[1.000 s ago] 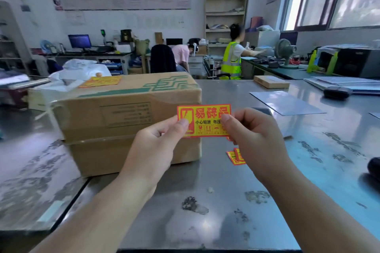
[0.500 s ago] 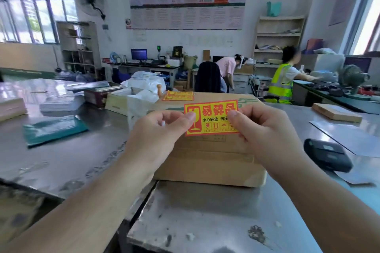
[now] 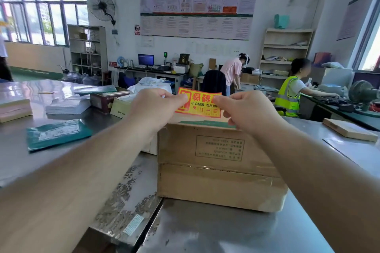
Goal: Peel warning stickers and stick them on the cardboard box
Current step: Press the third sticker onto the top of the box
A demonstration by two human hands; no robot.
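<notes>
Pinched at both short ends, the warning sticker [image 3: 202, 104] is held stretched between the two hands. Its left end is gripped between the thumb and forefinger of the left hand [image 3: 158, 107], and its right end between the thumb and fingers of the right hand [image 3: 244, 111], with the remaining fingers of both hands curled. The sticker is yellow with a red border and red characters. It is held over the top of the cardboard box [image 3: 218, 162], tilted slightly down to the right. It appears to hang clear of the box top, though its lower right corner is hidden by the right hand. The box is set on the steel worktop [image 3: 226, 232], well back from the near edge, with its near left corner at the seam where two steel surfaces meet. A printed label panel is seen on its near face, clear tape is wrapped round its middle, and a green strip is printed along its top. Toward the left edge of the worktop a teal packet [image 3: 57, 133] is laid flat, and beyond it a stack of booklets [image 3: 65, 107] and a red tin [image 3: 104, 100] are placed. Near the right edge a flat wooden block [image 3: 349, 129] is laid.
</notes>
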